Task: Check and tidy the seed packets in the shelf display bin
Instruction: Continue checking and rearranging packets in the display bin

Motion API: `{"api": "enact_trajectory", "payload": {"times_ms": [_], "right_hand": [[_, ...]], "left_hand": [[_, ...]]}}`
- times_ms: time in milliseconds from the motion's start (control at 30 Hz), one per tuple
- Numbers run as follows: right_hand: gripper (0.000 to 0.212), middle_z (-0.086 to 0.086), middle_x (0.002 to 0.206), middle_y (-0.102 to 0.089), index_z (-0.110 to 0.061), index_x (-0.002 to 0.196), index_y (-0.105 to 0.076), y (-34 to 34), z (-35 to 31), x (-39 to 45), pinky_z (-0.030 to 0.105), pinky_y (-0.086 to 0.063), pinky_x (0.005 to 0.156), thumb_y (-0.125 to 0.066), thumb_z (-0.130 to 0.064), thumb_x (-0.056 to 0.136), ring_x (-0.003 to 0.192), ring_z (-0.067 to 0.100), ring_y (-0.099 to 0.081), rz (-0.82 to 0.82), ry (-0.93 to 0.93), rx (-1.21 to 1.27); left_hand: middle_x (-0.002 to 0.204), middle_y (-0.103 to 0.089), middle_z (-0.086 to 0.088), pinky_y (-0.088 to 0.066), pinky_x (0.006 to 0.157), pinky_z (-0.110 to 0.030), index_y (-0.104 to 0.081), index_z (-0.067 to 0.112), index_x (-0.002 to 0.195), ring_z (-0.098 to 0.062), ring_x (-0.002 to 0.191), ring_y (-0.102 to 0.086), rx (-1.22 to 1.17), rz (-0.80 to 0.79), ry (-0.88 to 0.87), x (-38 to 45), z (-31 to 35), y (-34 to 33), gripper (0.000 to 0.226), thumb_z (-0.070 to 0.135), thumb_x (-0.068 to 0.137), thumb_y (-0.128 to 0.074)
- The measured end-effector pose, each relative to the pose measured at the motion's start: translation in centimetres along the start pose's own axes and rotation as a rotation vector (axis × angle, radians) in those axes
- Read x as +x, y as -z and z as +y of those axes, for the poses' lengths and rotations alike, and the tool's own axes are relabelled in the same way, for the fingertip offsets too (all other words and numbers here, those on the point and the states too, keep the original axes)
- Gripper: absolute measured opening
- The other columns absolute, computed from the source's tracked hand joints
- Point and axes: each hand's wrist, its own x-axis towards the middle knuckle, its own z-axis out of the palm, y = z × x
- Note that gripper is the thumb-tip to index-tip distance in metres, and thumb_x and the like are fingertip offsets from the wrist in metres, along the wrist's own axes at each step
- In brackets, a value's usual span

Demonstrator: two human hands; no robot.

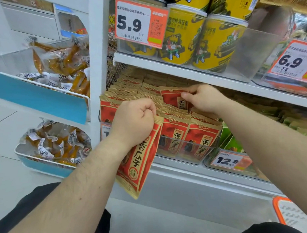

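left hand (133,124) clenched round top of one seed packet (142,162), hung outside near clear bin (191,148). right hand (203,98) pinched far packet's (173,98) top edge.

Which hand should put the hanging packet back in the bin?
Probably the left hand: it already grips the hanging packet by its top, out in front of the clear bin. The right hand is busy pinching another packet further back.
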Motion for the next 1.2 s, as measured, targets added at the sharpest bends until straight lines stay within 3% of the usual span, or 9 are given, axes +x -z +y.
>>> {"api": "enact_trajectory", "payload": {"times_ms": [100, 233, 333, 433, 533, 667, 867, 1033, 1200], "right_hand": [[0.051, 0.007, 0.14, -0.053, -0.02, 0.141, -0.047, 0.7, -0.1, 2.1, 0.031, -0.038, 0.097, -0.054, -0.043, 0.097, 0.124, 0.028, -0.05, -0.134, -0.111, -0.201], [0.047, 0.007, 0.112, -0.061, -0.018, 0.135, -0.049, 0.0, -0.4, 3.7, 0.028, -0.041, 0.074, -0.06, -0.027, 0.09, 0.088, 0.021, -0.056, -0.176, -0.084, -0.275], [0.06, 0.006, 0.11, -0.059, -0.024, 0.143, -0.04, -0.6, -1.4, 3.8, 0.028, -0.045, 0.058, -0.059, -0.012, 0.087, 0.08, 0.019, -0.056, -0.141, 0.052, -0.327], [0.046, 0.006, 0.103, -0.064, -0.019, 0.132, -0.052, -1.2, -2.0, 4.0, 0.032, -0.053, 0.062, -0.063, -0.012, 0.088, 0.078, 0.021, -0.062, -0.176, 0.131, -0.406], [0.034, 0.001, 0.092, -0.06, -0.015, 0.121, -0.058, -1.1, -1.5, 4.5, 0.027, -0.04, 0.07, -0.067, -0.027, 0.091, 0.084, 0.022, -0.056, -0.152, 0.107, -0.387], [0.049, 0.011, 0.133, -0.057, -0.018, 0.143, -0.04, -1.4, -0.3, 4.8, 0.028, -0.036, 0.081, -0.051, -0.039, 0.099, 0.116, 0.032, -0.054, -0.052, -0.002, -0.21], [0.044, 0.012, 0.133, -0.056, -0.015, 0.14, -0.044, -2.2, -0.3, 5.1, 0.03, -0.039, 0.081, -0.048, -0.036, 0.101, 0.116, 0.032, -0.055, 0.01, 0.02, -0.263], [0.035, 0.007, 0.099, -0.058, -0.005, 0.111, -0.058, -3.0, -1.0, 6.6, 0.03, -0.038, 0.071, -0.063, -0.035, 0.093, 0.085, 0.023, -0.053, -0.099, 0.077, -0.473], [0.036, 0.008, 0.09, -0.054, -0.01, 0.092, -0.053, -4.0, -0.7, 8.0, 0.036, -0.048, 0.078, -0.073, -0.039, 0.084, 0.092, 0.031, -0.059, 0.051, 0.095, -0.703]], "left_hand": [[0.045, -0.049, 0.015, -0.029, 0.047, -0.012, -0.049, 0.028, 0.052, -0.006, 0.05, -0.048, 0.0, -0.043, 0.005, -0.3, -0.3, -0.3, 0.03, 0.011, 0.072, -0.035], [0.047, -0.05, 0.018, -0.027, 0.049, -0.018, -0.046, 0.027, 0.05, -0.008, 0.051, -0.048, 0.042, -0.077, 0.035, -0.4, -0.6, -0.8, 0.028, 0.013, 0.071, -0.034], [0.046, -0.049, 0.016, -0.029, 0.05, -0.022, -0.047, 0.026, 0.05, -0.01, 0.051, -0.047, 0.048, -0.088, 0.051, -0.4, -0.7, -1.0, 0.027, 0.014, 0.07, -0.034], [0.043, -0.047, 0.015, -0.029, 0.049, -0.02, -0.047, 0.027, 0.05, -0.009, 0.052, -0.047, 0.044, -0.1, 0.065, -0.4, -0.8, -1.1, 0.026, 0.015, 0.069, -0.034], [0.042, -0.044, 0.012, -0.029, 0.05, -0.019, -0.047, 0.027, 0.049, -0.009, 0.052, -0.047, 0.037, -0.106, 0.074, -0.3, -0.8, -1.1, 0.027, 0.015, 0.069, -0.034], [0.042, -0.041, 0.011, -0.029, 0.048, -0.019, -0.047, 0.026, 0.049, -0.01, 0.05, -0.045, 0.021, -0.102, 0.078, -0.3, -0.9, -1.0, 0.027, 0.013, 0.069, -0.034], [0.044, -0.045, 0.008, -0.03, 0.052, -0.019, -0.048, 0.024, 0.05, -0.016, 0.047, -0.046, 0.001, -0.087, 0.111, -0.3, -0.7, -1.3, 0.027, 0.014, 0.07, -0.033], [0.038, -0.041, 0.012, -0.03, 0.065, -0.028, -0.047, 0.025, 0.049, -0.013, 0.048, -0.043, -0.004, -0.079, 0.131, -0.4, -0.6, -1.7, 0.028, 0.014, 0.071, -0.033], [0.041, -0.043, 0.01, -0.033, 0.05, -0.025, -0.048, 0.025, 0.05, -0.01, 0.047, -0.044, 0.019, -0.059, 0.16, -0.2, -0.9, -1.4, 0.026, 0.016, 0.07, -0.033]]}}
